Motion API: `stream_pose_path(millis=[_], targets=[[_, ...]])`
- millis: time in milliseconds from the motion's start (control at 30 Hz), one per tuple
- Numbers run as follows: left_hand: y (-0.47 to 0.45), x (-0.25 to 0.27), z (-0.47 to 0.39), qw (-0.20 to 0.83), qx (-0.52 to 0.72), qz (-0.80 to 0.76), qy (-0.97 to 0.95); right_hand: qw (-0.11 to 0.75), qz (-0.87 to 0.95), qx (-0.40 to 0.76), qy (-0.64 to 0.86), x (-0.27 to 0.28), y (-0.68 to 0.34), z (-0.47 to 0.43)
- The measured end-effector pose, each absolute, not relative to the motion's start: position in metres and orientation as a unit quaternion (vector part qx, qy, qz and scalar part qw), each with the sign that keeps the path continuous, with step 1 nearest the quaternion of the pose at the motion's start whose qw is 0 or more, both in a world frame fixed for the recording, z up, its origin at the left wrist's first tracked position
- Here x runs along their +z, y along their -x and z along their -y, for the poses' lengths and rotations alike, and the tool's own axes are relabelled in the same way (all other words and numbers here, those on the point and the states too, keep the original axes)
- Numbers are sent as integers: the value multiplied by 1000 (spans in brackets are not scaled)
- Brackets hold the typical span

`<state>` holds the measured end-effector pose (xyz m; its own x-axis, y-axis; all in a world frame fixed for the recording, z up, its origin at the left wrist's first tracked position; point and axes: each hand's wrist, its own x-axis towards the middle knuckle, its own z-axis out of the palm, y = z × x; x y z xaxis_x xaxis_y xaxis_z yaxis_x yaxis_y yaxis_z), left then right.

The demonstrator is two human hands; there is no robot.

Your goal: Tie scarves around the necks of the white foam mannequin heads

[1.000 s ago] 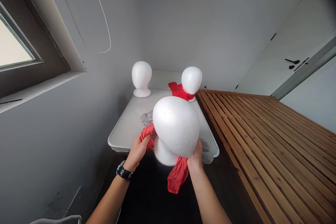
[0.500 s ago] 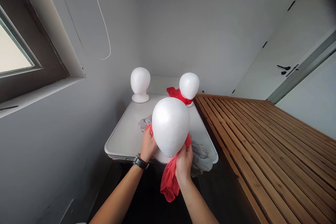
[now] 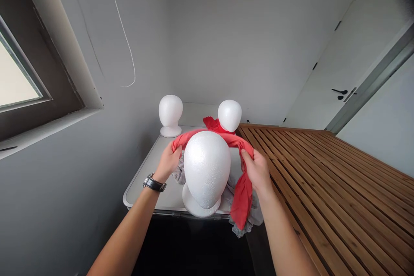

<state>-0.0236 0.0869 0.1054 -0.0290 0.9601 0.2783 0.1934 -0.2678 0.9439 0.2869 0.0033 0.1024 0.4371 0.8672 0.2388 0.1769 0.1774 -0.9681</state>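
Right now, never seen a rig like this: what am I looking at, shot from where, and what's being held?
No robot: these are a person's bare hands, seen from a camera worn on their head, looking forward and down. The left hand, below which a watch is strapped, and the right hand hold a coral-red cloth between them, passing behind the nearest white head form. On the table stand two more, far left and far right, the latter with a darker red cloth at its base. Grey fabric hangs over the near edge.
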Motion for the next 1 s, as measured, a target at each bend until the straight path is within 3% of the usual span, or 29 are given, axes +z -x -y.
stream_pose_path(millis=[167,267,433,667,867,1000], targets=[[35,75,-104,305,398,-549,-668,419,572,205,675,73,-295,-16],[44,43,-85,271,355,-583,-679,379,591,170,692,44,-286,3],[48,24,-3,151,366,-597,-698,316,673,-8,669,31,-263,40],[0,17,55,235,456,-460,-725,355,732,1,581,20,-209,71],[4,24,57,342,550,-470,-599,424,727,-33,539,20,-187,109],[62,66,11,278,570,-556,-537,465,721,-30,514,30,-188,126]])
